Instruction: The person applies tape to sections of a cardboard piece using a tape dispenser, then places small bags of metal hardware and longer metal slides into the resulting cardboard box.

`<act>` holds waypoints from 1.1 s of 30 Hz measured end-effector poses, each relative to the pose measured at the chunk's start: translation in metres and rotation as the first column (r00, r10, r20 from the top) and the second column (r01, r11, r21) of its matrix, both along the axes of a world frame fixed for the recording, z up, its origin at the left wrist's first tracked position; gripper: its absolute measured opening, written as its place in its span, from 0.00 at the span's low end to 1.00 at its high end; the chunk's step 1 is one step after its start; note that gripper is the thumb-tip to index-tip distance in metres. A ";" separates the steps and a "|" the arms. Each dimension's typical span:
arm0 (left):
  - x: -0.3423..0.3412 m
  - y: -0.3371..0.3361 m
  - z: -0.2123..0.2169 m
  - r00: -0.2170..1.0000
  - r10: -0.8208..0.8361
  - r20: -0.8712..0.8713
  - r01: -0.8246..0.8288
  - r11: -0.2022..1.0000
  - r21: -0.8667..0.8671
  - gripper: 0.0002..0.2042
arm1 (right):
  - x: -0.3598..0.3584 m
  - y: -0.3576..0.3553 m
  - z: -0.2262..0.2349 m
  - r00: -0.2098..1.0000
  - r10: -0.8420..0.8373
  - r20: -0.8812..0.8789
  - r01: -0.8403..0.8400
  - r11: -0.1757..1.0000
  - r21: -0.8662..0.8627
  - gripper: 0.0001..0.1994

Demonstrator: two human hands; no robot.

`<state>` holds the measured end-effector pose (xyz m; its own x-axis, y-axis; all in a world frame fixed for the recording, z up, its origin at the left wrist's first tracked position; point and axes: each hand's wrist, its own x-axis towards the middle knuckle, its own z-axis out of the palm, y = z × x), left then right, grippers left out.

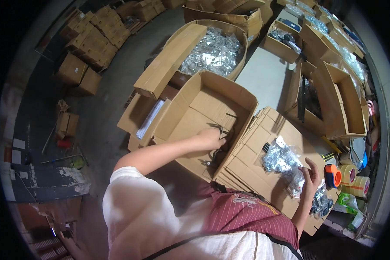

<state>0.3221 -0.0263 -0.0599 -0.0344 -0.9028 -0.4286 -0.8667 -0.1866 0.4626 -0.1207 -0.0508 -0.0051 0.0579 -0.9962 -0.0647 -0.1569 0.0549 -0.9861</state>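
My left hand [211,139] reaches down into an open cardboard box [182,117] in front of me. Its fingers are closed around dark thin pieces [221,129], whose kind I cannot make out. Other dark parts [208,163] lie on the box floor beside it. To the right, my right hand [311,177] is half curled, its fingers apart, with nothing seen in it. It hovers by clear plastic bags of small hardware [282,158], which lie on a stack of flattened cardboard [247,158]. Another bag with dark parts [320,203] is just below that hand.
A large carton of bagged hardware [214,52] stands beyond the box, with a long closed carton [171,60] across its edge. An orange tape dispenser [333,176] and tape rolls [355,186] sit at the right. Open cartons [344,99] line the grey table [264,78].
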 end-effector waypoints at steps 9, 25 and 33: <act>-0.003 0.007 0.005 0.996 -0.010 0.085 0.017 0.996 -0.086 0.23 | -0.006 0.006 0.004 0.994 -0.106 0.015 0.107 0.981 -0.160 0.28; -0.004 -0.003 -0.003 0.999 0.042 0.005 -0.042 0.999 -0.007 0.17 | 0.007 0.057 -0.011 0.998 0.000 -0.066 -0.003 0.999 -0.051 0.12; -0.001 -0.031 0.020 0.831 0.433 -0.350 -0.368 0.899 0.237 0.14 | -0.010 0.052 -0.023 0.996 -0.002 -0.091 0.004 1.000 0.024 0.12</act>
